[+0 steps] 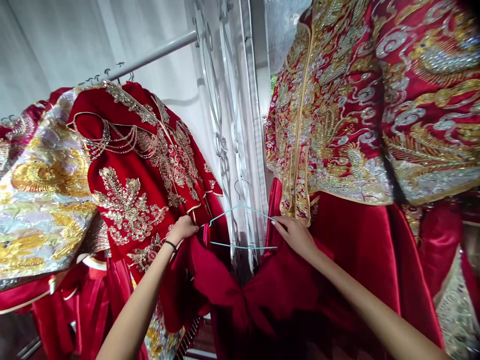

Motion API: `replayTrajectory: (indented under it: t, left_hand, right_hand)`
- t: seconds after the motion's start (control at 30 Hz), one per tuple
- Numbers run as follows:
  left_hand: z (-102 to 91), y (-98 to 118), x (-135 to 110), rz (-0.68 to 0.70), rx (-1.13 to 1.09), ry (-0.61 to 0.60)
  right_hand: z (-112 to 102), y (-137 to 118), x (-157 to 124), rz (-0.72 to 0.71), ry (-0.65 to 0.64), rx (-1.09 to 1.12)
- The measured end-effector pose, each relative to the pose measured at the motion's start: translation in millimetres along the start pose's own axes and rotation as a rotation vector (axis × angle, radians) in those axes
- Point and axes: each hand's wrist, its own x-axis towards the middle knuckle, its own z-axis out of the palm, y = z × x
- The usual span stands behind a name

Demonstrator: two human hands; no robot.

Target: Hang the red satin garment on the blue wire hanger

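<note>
A thin light-blue wire hanger [240, 225] hangs level between my two hands. My left hand [182, 229] is closed on its left end and on the edge of a plain red satin garment [232, 295] that droops below. A dark band circles that wrist. My right hand [294, 234] is closed on the hanger's right end, pinching the same red fabric against it. The cloth sags in folds between and under my forearms.
A red robe with gold embroidery [146, 170] hangs from a grey rail [157, 52] at the left beside other embroidered robes [41, 195]. A large red and gold jacket [375, 100] fills the right. White sheer curtain [232, 125] hangs behind.
</note>
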Motion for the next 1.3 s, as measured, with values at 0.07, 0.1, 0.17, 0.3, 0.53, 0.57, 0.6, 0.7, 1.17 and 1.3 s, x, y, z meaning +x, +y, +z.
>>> replayTrajectory:
  t: [0.07, 0.1, 0.17, 0.3, 0.53, 0.57, 0.6, 0.7, 1.17, 1.3]
  left_hand:
    - [-3.3, -6.0, -0.5, -0.068, 0.017, -0.013]
    - [-5.2, -10.2, -0.7, -0.107, 0.03, -0.016]
    - [-9.2, -18.6, -0.5, -0.18, 0.054, -0.017]
    - [-19.5, -14.1, 1.0, -0.215, 0.075, 0.045]
    - [-24.0, 59.8, -14.7, 0.033, 0.123, 0.227]
    - [-20.2, 66.3, -19.0, 0.076, 0.131, 0.251]
    - [-15.7, 69.8, -22.9, 0.12, 0.127, 0.271]
    - [-2.9, 62.0, -30.4, 0.309, -0.01, 0.244]
    - [44.3, 9.5, -41.7, 0.255, -0.251, 0.245]
    - [79.7, -6.6, -47.2, 0.224, -0.465, 0.425]
  right_hand:
    - [4.3, 5.3, -0.1, -0.031, -0.002, 0.089]
    - [5.7, 8.2, 0.6, -0.045, -0.001, 0.119]
    - [7.4, 13.8, 2.9, -0.074, 0.003, 0.162]
    - [11.6, 21.1, 7.9, -0.143, -0.036, 0.206]
    - [21.9, 21.5, 10.0, -0.163, -0.072, 0.275]
    - [21.3, 21.3, 10.1, -0.161, -0.074, 0.281]
    - [19.8, 21.3, 10.4, -0.156, -0.075, 0.281]
    - [10.6, 24.8, 11.6, -0.127, -0.076, 0.245]
    - [-3.6, 50.8, -13.1, 0.123, -0.067, 0.478]
    - [16.6, 71.2, -43.0, 0.276, 0.087, 0.584]
